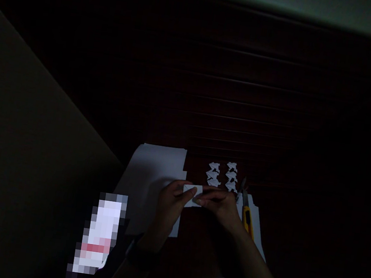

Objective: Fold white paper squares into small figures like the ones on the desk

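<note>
Between my two hands is a small folded piece of white paper, with crease lines showing on its face. My left hand pinches its left side, the thumb lying across the front. At the right edge, my right hand grips the paper between thumb and fingers. Just beyond my hands, several small folded white paper figures lie in two columns on the dark table. The undersides of the fingers are hidden in the dim light.
White paper sheets lie at the left, partly under my left forearm. A yellow utility knife rests on more white paper at the right. A bright, pixelated rectangular object is at lower left. Dark slatted panelling rises behind.
</note>
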### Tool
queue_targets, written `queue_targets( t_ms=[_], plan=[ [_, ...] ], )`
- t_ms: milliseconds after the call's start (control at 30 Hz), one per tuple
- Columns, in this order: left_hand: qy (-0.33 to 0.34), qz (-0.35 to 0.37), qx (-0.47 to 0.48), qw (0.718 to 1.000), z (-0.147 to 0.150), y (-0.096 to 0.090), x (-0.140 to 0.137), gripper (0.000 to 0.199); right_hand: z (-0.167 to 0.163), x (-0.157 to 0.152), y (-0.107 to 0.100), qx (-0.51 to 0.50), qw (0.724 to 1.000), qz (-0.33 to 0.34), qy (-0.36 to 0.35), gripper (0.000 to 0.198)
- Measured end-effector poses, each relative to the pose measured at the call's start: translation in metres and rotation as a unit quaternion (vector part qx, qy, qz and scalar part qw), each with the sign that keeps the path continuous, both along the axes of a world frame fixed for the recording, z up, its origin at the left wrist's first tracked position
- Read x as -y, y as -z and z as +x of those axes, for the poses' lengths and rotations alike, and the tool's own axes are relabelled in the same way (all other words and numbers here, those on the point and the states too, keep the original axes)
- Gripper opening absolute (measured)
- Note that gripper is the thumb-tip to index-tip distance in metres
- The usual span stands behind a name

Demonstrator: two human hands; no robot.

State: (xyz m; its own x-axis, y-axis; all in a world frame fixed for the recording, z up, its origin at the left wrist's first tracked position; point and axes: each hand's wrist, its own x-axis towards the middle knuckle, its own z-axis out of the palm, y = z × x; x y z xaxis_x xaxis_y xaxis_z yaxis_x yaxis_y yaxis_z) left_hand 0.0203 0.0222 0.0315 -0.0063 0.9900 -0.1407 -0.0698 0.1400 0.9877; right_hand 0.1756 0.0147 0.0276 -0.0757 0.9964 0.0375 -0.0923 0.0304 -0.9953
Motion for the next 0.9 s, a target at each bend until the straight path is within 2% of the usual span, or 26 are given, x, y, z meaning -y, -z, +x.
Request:
queue_targets(
  t_ms=[200,500,733,833,900],
  plan=[
    [-0.007,0.008,0.001,1.000,0.001,-0.001,0.001,0.031,-0.002,0.002,0.003,-0.055,0.998,-0.016,-0.001,0.011],
    [0.002,0.000,0.011,1.000,-0.001,-0.001,0.002,0.033,-0.001,0.000,-0.004,-0.016,1.000,-0.002,-0.017,0.012],
    [0.001,-0.004,0.017,1.000,0.000,0.000,0.003,0.031,-0.001,0.003,-0.005,0.030,0.996,0.072,0.033,0.011],
    [-0.004,-0.007,0.023,1.000,-0.001,0.000,0.002,0.031,0.001,0.003,-0.007,0.040,0.995,0.094,0.016,0.007],
    [-0.009,-0.011,0.023,1.000,-0.002,0.000,0.001,0.030,0.001,0.003,-0.009,0.057,0.993,0.100,0.002,0.016]
  ],
)
